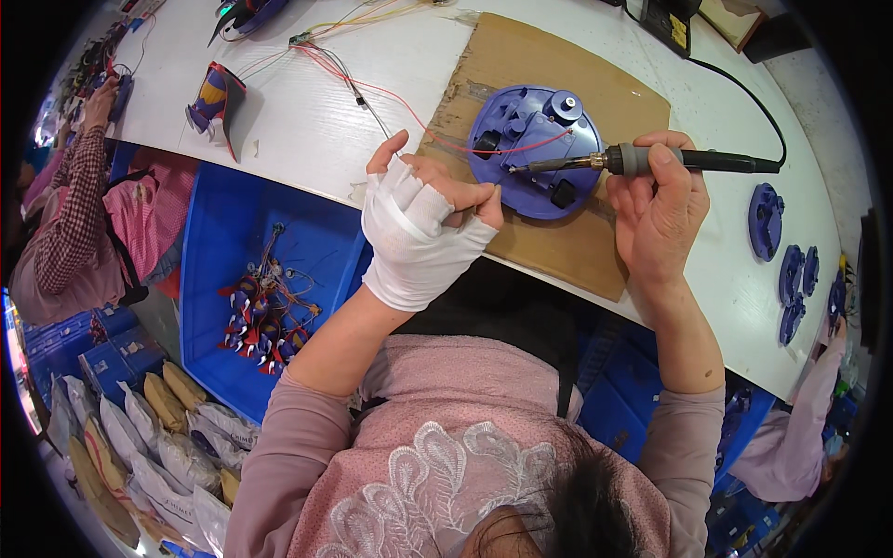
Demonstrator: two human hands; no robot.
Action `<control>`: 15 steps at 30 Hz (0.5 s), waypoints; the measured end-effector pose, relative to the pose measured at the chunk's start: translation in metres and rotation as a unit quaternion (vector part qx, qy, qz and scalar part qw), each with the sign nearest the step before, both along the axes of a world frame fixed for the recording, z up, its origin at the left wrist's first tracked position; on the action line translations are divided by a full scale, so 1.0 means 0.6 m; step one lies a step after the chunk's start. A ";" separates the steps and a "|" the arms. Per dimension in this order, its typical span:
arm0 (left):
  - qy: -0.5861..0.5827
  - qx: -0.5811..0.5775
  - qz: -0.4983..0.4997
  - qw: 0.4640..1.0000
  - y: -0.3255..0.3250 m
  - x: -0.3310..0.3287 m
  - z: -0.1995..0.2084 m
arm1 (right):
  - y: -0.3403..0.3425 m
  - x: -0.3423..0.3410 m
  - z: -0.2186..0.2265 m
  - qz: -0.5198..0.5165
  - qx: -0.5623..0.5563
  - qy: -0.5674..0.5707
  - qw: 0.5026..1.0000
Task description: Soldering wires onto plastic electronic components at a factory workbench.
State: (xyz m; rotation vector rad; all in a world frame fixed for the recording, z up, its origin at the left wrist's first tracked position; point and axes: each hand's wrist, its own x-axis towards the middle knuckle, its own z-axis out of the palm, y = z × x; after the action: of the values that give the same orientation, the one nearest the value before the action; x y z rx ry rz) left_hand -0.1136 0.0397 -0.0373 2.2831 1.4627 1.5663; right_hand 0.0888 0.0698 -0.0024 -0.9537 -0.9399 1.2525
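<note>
My right hand [660,191] grips a soldering iron [642,160] by its grey-and-black handle. The iron's tip is over a round blue-purple plastic base [549,107], at or just above its surface; contact is hard to tell. That base lies on a brown cardboard sheet [521,56] and carries dark wheels and a round knob. My left hand [423,219], in a white fingerless glove, is closed in a pinch beside the base's near left edge; what its fingers hold is hidden. A red wire [409,107] runs above that hand onto the base, and a thin grey wire reaches the hand's fingers.
A blue bin [200,307] with wired parts sits below the table's left edge. On the white table [353,46] stand a purple-and-red shell piece [219,98] and several blue bases [766,221] at right. The iron's black cord [758,88] curves behind. Co-workers sit on both sides.
</note>
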 end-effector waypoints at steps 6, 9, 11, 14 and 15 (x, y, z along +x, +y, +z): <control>0.000 -0.001 0.002 1.000 0.002 0.000 0.002 | 0.001 -0.001 0.003 -0.007 -0.010 0.003 1.000; -0.003 -0.002 0.000 1.000 0.003 -0.002 0.001 | 0.002 -0.003 0.009 -0.006 -0.014 0.009 1.000; -0.004 -0.003 -0.001 1.000 0.004 -0.004 0.002 | 0.003 -0.003 0.010 -0.006 -0.017 0.012 1.000; -0.005 -0.006 0.002 1.000 0.005 -0.005 0.003 | 0.004 -0.003 0.007 0.004 -0.019 0.000 1.000; -0.005 -0.006 0.002 1.000 0.005 -0.005 0.003 | 0.004 -0.004 0.008 0.004 -0.019 0.000 1.000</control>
State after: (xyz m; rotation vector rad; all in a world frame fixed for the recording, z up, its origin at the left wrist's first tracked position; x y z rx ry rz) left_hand -0.1169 0.0425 -0.0353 2.2642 1.4729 1.5622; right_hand 0.0866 0.0720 0.0024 -0.9801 -0.9228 1.2806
